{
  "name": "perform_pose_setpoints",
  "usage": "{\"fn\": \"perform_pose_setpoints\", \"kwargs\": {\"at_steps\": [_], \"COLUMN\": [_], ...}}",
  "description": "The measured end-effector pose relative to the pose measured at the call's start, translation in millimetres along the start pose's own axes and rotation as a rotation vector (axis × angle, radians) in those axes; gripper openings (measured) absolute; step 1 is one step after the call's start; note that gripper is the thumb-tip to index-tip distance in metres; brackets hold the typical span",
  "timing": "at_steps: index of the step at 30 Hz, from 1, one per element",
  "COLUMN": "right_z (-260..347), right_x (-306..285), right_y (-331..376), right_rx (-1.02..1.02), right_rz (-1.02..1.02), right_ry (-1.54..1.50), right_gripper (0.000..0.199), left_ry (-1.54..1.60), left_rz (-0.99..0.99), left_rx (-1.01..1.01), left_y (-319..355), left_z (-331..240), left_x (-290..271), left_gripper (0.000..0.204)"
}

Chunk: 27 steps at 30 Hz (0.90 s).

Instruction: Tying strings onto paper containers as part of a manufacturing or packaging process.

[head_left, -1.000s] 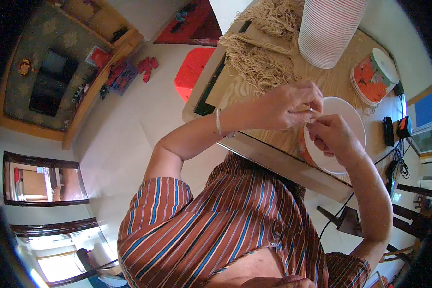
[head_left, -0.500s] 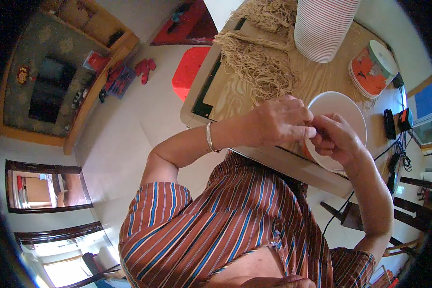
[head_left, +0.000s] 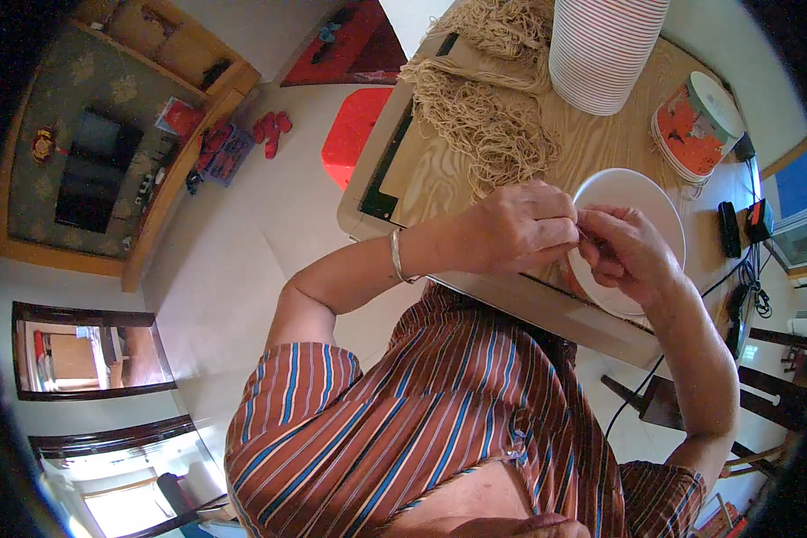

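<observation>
Over the near-left rim of a white round tub (head_left: 644, 202), my left hand (head_left: 531, 226) and my right hand (head_left: 630, 253) meet with fingertips pinched together. What sits between the fingers is too small and hidden to make out. A silvery bangle circles my left wrist. The tub rests near the table's front edge, its pale inside facing me, with some orange-red on its outer side. Just beyond my left hand lies a loose heap of tan cord (head_left: 489, 125). Further bundles of the same cord are behind it.
A tall stack of nested white tubs (head_left: 608, 58) stands at the back of the wooden table (head_left: 430, 179). Right of it are orange-printed tubs (head_left: 695, 125). Black cables and a small dark device (head_left: 728, 230) lie at the right edge. A red stool (head_left: 354, 134) stands left.
My fingertips have shifted slightly against each other, the right hand's fingers opening a little from their tighter curl. The tub and cord stay in place.
</observation>
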State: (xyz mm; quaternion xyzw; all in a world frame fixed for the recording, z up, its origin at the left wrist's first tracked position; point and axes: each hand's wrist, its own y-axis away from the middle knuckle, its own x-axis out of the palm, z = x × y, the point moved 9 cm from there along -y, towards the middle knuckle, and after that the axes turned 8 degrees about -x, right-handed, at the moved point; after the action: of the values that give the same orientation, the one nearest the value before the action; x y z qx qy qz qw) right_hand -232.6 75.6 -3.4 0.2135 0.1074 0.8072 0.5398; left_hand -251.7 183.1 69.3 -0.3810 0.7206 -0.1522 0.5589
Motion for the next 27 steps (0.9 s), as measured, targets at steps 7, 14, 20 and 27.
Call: {"fn": "perform_pose_setpoints", "kwargs": {"at_steps": [7,14,20,27], "right_z": [1,-2,-4,-3], "right_x": [0,0,0,1], "right_y": [0,-3,-3,-1], "right_rx": [-0.015,-0.015,-0.016,0.003], "right_rz": [0.021,0.054,0.037,0.026], "right_ry": [0.022,-0.028,-0.020,-0.005], "right_gripper": [0.027,0.026,0.026,0.025], "left_ry": [0.307,0.219,0.112,0.123], "left_rz": [-0.067,-0.051,-0.096,-0.087], "left_rx": [-0.296,-0.346,-0.202,-0.153], "left_y": [14,23,24,22], "left_z": [32,36,18,15], "left_x": [4,0,-5,-4], "left_gripper": [0.018,0.018,0.026,0.024]}}
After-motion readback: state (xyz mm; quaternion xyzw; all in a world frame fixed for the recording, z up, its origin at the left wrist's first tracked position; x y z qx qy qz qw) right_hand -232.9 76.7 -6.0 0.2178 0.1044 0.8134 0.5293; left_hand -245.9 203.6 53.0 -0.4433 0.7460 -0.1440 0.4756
